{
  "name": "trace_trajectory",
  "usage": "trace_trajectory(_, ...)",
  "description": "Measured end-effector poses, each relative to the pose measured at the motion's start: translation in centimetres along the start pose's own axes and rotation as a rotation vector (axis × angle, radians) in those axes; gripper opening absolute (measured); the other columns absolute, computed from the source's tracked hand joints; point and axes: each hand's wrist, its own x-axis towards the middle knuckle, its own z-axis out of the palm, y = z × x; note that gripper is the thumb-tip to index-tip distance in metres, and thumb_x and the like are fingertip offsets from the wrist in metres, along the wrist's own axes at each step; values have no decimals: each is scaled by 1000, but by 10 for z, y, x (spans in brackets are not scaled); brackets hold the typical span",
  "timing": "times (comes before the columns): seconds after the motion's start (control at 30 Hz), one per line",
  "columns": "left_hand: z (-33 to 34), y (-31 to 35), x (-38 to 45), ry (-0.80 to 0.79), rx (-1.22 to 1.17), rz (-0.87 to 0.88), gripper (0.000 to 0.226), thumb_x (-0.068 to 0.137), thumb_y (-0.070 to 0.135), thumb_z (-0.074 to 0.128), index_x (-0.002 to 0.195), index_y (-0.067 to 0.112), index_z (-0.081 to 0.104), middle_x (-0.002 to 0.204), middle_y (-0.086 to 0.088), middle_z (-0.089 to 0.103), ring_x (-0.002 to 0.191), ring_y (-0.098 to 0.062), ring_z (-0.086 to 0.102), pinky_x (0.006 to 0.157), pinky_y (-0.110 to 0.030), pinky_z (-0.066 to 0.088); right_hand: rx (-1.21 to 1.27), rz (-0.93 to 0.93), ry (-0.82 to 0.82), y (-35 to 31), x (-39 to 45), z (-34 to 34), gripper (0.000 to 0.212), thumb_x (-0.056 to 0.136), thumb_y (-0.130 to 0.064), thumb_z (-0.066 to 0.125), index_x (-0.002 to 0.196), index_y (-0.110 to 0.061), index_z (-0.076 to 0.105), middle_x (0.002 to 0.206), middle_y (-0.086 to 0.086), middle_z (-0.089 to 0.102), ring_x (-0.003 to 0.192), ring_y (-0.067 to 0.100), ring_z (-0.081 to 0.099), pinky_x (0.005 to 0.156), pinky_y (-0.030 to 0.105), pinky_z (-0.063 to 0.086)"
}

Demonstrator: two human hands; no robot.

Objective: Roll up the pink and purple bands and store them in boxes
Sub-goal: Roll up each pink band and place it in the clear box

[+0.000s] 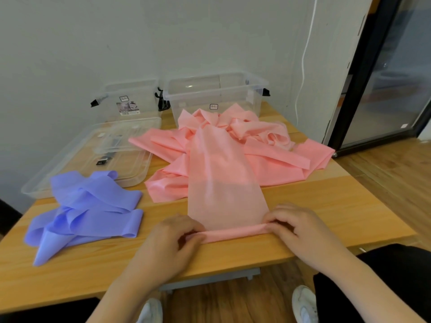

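A long pink band (pixel 224 178) lies in a crumpled heap at mid-table, with one flat strip running toward me. Its near end is wound into a thin roll (pixel 235 233) near the table's front edge. My left hand (pixel 172 241) pinches the roll's left end and my right hand (pixel 300 227) pinches its right end. A purple band (pixel 91 210) lies loosely bunched at the left of the table, apart from both hands. Two clear plastic boxes stand at the back by the wall: a left box (pixel 130 101) and a right box (pixel 214 94).
A clear lid (pixel 93 155) lies flat on the wooden table (pixel 326 213) in front of the left box, over small dark items. A glass door with a black frame (pixel 363 73) stands at the right. My knees and white shoes show below the table's front edge.
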Motion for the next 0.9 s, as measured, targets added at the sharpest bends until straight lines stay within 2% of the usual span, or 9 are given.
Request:
trace_trajectory(0.1, 2, 6, 1, -13, -30, -49, 8, 80, 24, 56, 78, 30, 61, 70, 13, 59, 67, -1, 54, 59, -8, 37, 14, 71, 10, -3, 0, 3, 26, 88, -19, 59, 79, -43, 58, 81, -22, 60, 85, -4, 53, 71, 9, 37)
trace_trajectory(0.2, 4, 10, 1, -37, -28, -42, 17, 82, 9, 59, 80, 26, 57, 79, 10, 57, 61, -2, 51, 53, -8, 34, 61, 106, 26, -7, 1, 2, 25, 81, -17, 66, 71, -38, 58, 65, -16, 58, 68, 4, 52, 59, 13, 38)
trace_trajectory(0.3, 6, 10, 1, -39, 36, -48, 20, 80, 16, 60, 80, 33, 50, 72, 7, 56, 66, 1, 50, 54, -9, 34, 38, 102, 25, -8, 2, 3, 28, 76, -13, 70, 66, -34, 55, 65, -17, 55, 64, 5, 50, 57, 15, 37)
trace_trajectory(0.43, 1, 2, 0, -33, 105, 84, 3, 75, 33, 58, 78, 33, 59, 74, 17, 50, 73, 6, 44, 64, -9, 34, 13, 28, -42, -5, 3, -2, 22, 75, -23, 74, 68, -38, 59, 84, -17, 55, 87, 1, 52, 73, 10, 37)
trace_trajectory(0.5, -3, -4, -2, -67, 69, 110, 18, 75, 47, 60, 80, 31, 67, 82, 21, 52, 82, 6, 45, 73, -8, 36, 21, 26, -118, -4, 2, -8, 18, 71, -29, 76, 74, -40, 61, 95, -24, 53, 96, -3, 48, 80, 6, 33)
trace_trajectory(0.57, -6, -6, -3, -97, 24, 102, 30, 72, 56, 61, 84, 30, 70, 86, 23, 56, 86, 6, 48, 77, -8, 37, 0, 16, -129, -2, 0, -9, 20, 74, -26, 74, 79, -41, 61, 91, -24, 56, 97, -5, 49, 81, 6, 33)
trace_trajectory(0.73, 0, -2, -2, 26, -29, 5, 9, 82, 35, 54, 77, 32, 61, 69, 18, 59, 71, 1, 54, 63, -11, 40, 43, 69, 1, -6, 0, 2, 25, 87, -20, 61, 79, -43, 57, 81, -21, 60, 85, -5, 53, 71, 8, 37)
trace_trajectory(0.83, 9, 2, 0, 75, -32, -106, 13, 82, 16, 60, 79, 27, 56, 64, 9, 57, 72, -6, 55, 58, -11, 39, 30, 122, 99, -9, 1, 8, 27, 82, -16, 65, 73, -40, 54, 67, -14, 55, 73, 1, 52, 61, 12, 39)
trace_trajectory(0.9, 13, 3, 1, 129, 74, -95, 5, 77, 23, 58, 78, 27, 56, 65, 13, 54, 69, -9, 53, 57, -12, 37, -35, 109, 123, -10, 2, 10, 29, 77, -14, 69, 67, -36, 53, 65, -10, 51, 74, 4, 49, 60, 13, 37)
